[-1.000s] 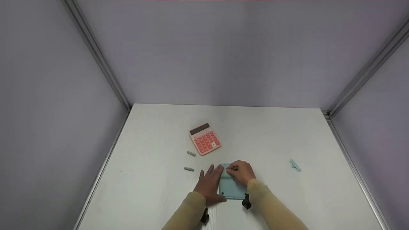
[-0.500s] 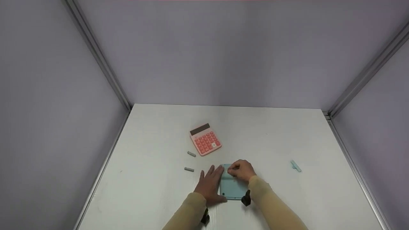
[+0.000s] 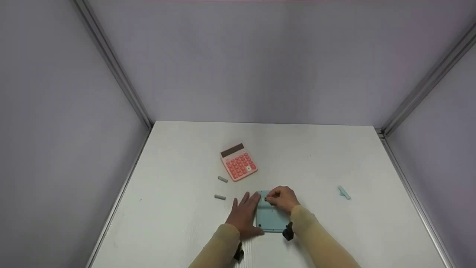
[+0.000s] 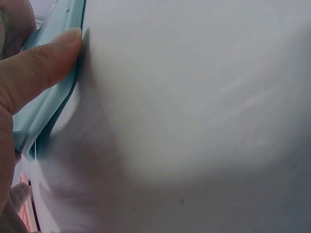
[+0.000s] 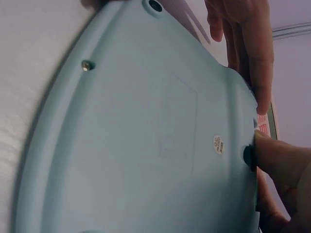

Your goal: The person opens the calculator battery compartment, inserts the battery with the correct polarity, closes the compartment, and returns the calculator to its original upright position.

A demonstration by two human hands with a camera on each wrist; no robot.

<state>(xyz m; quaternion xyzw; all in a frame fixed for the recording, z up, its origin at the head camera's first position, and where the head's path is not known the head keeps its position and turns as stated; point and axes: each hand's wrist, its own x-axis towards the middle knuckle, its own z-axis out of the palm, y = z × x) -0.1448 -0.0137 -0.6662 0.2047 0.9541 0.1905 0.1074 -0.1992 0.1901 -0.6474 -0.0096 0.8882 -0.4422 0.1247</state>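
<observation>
A light blue calculator (image 3: 270,220) lies face down on the table, its back with screw holes and a small sticker showing in the right wrist view. Straight fingers of my left hand (image 3: 243,217) lie along its left side; the left thumb (image 4: 43,63) touches its edge. My right hand (image 3: 283,199) bends its fingers over the far part of the back. There, in the right wrist view, the right thumb (image 5: 282,158) is beside a dark opening (image 5: 249,156) at the rim. Whether anything is between these fingertips is hidden.
Beyond lies a pink calculator (image 3: 239,162), face up. Two small grey cylinders, like batteries, the farther cylinder (image 3: 222,179) and the nearer cylinder (image 3: 219,197), lie left of the hands. A light blue strip-shaped cover (image 3: 344,192) lies to the right. Walls enclose the white table (image 3: 167,167).
My right fingertips have shifted slightly at the calculator's far part, and a small dark spot now shows beside them. My left hand and the calculator stay in place.
</observation>
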